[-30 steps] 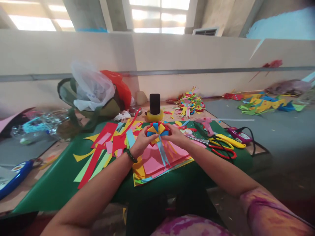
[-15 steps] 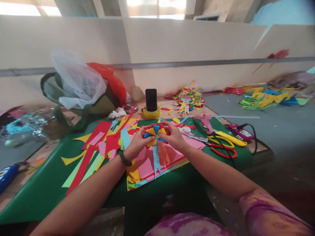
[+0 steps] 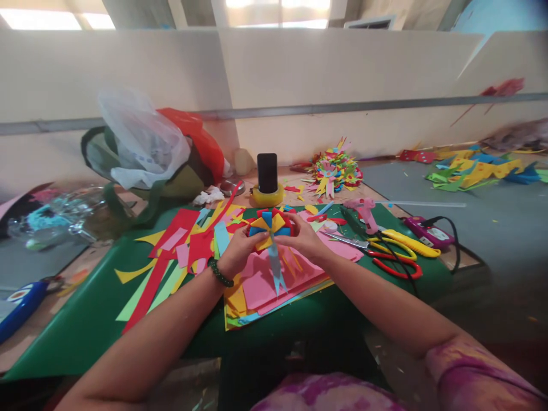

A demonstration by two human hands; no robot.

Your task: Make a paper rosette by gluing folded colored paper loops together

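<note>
Between both hands is a rosette of folded red, yellow and blue strips, with light blue and orange tails hanging from it. My left hand grips its left side, thumb on the front. My right hand is closed on the right side, with the fingers behind partly hidden. Under the rosette lies a stack of pink and yellow sheets. To the left, cut strips in red, yellow and pale green are strewn over the green mat.
Scissors with red and yellow handles, a pink glue gun and a yellow-handled tool lie at right. A phone stands behind in a yellow holder. Finished rosettes are piled beyond; a bag sits back left.
The rosette stays in both hands and is turned and tilted slightly, its tails swinging a little. My fingers shift on its edges. The camera view has moved somewhat.
</note>
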